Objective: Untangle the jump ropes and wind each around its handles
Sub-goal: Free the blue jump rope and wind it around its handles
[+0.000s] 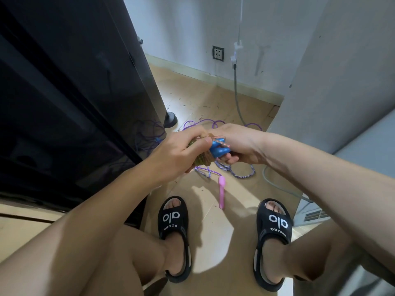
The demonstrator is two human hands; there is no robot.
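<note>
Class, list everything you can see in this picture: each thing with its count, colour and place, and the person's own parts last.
blue handles: two, blue, held together between both hands
wound rope: one, olive and orange, wrapped round the blue handles
purple rope: one, purple and white, loose on the floor beyond the hands
pink handle: one, pink, on the floor between the feet
cabinet: one, black, glossy, left
wall socket: one, dark frame, far wall
grey hose: one, grey, down the wall to the floor
sandals: two, black, on the feet
left hand: grips the bundle
right hand: holds the handles
</note>
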